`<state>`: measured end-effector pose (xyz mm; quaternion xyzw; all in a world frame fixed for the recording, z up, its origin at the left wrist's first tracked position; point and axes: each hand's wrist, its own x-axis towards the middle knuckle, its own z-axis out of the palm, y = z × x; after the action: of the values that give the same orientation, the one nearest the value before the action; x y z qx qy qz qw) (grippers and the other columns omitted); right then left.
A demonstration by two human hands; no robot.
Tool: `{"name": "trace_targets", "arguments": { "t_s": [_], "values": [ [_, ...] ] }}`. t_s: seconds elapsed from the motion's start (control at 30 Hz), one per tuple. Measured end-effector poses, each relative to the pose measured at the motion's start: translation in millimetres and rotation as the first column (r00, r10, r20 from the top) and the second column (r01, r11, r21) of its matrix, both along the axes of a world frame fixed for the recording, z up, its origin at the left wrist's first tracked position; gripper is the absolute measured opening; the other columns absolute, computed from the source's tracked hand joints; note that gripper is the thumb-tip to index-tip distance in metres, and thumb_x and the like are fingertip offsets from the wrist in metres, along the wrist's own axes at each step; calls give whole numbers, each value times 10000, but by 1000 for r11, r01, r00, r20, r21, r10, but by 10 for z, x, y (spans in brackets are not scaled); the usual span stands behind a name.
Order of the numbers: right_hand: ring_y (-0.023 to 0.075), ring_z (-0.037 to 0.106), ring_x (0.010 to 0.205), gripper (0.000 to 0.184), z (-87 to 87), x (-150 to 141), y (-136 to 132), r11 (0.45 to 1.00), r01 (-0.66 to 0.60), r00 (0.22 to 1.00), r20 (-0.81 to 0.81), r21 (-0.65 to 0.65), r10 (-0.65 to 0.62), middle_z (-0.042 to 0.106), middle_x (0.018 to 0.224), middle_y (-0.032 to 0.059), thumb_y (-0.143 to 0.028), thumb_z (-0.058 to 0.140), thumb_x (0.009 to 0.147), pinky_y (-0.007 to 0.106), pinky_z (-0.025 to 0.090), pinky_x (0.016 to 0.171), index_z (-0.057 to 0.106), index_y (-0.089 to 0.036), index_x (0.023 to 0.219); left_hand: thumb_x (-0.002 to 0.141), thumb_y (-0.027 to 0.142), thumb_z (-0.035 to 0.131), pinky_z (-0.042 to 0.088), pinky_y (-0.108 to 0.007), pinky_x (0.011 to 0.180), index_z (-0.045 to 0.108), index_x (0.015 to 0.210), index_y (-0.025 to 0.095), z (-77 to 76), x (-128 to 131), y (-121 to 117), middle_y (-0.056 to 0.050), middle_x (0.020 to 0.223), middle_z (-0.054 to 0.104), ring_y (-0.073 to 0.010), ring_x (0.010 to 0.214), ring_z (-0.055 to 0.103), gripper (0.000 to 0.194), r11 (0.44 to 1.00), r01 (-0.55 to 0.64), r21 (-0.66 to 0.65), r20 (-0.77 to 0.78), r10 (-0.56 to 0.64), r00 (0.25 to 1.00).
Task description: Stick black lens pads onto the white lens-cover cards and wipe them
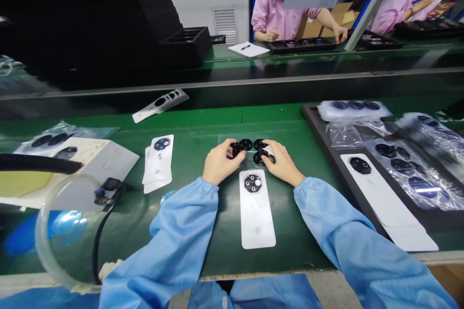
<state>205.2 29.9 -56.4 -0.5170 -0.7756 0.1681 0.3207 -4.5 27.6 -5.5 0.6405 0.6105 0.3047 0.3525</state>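
Several black octagonal camera lens covers (245, 145) lie on a clear film in front of me, between my two hands. My left hand (220, 161) is closed at the left side, thumb and fingers around the edge of the covers. On the right side, my right hand (283, 161) pinches at the covers, with a small white piece showing between its fingers. Just below, nearer to me, a white phone back panel (258, 219) lies flat with a black lens cover (253, 183) at its top. What lies under the fingertips is partly hidden.
White panels (158, 164) lie on the green table at left, near a white box (108, 164), a hose (43, 231) and a fanned stack of panels (159, 105). At right, a dark tray (319, 140) holds bagged covers and panels (387, 207). Co-workers (279, 14) sit opposite.
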Motion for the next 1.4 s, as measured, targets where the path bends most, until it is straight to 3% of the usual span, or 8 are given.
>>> {"name": "trace_targets", "arguments": {
  "t_s": [0.07,0.2,0.4,0.73,0.87,1.03,1.2,1.4],
  "values": [
    [286,523,1131,407,2,1,-5,1000,3,1000,-6,-2,-3,574,1228,107,-210,502,841,455,399,972,459,-202,1245,816,443,531,525,-371,884,585,1060,162,-30,-107,44,-88,957,676,-232,960,659,377,996,25,-89,224,-4,975],
    [294,513,1146,383,15,0,-11,1000,5,1000,-16,-7,-5,572,1237,116,-216,490,857,468,394,978,462,-195,1239,867,454,407,552,-356,892,597,1027,125,-78,-202,82,-150,1168,650,-226,978,677,412,968,115,-223,584,38,811],
    [294,510,1155,358,19,-2,-10,1000,6,1000,-26,-11,-6,574,1233,122,-223,483,869,469,393,983,472,-179,1224,877,394,529,537,-352,936,495,1241,245,-119,-235,70,-85,1215,633,-214,1011,675,394,939,191,-287,818,136,559],
    [271,544,1091,353,-18,8,-7,1000,11,999,-48,-7,-11,589,1197,102,-223,469,863,442,428,937,477,-192,1215,847,286,631,454,-303,1037,547,1263,121,-96,-251,14,-143,1281,590,-201,1078,633,455,938,251,-238,930,145,339],
    [269,541,1098,351,-19,8,-7,1000,10,999,-52,-2,-10,591,1187,99,-219,468,862,451,424,945,480,-199,1213,801,140,684,519,-203,872,607,1231,147,-90,-262,-17,-98,1364,543,-140,944,665,437,939,278,-204,919,86,384],
    [266,540,1094,345,-7,1,-18,1000,15,998,-61,-3,-15,590,1171,102,-213,462,871,463,421,956,482,-188,1215,831,274,621,554,-209,643,616,1202,136,-91,-281,-25,-108,1162,670,-130,761,677,396,928,282,-244,934,146,326],
    [264,531,1104,340,-1,8,-49,999,31,996,-87,-22,-32,579,1166,91,-232,457,901,471,430,960,475,-210,1240,821,307,604,549,-242,845,688,985,117,-77,-286,-49,-130,1131,692,-188,984,678,265,930,244,-273,947,216,237],
    [250,554,1064,342,10,51,-133,997,65,987,-148,-35,-69,555,1191,109,-302,437,947,429,489,889,460,-225,1279,822,292,632,532,-254,894,709,1055,123,-146,-292,-29,-103,1167,677,-208,1074,645,298,926,250,-284,950,235,206]
  ]
}}
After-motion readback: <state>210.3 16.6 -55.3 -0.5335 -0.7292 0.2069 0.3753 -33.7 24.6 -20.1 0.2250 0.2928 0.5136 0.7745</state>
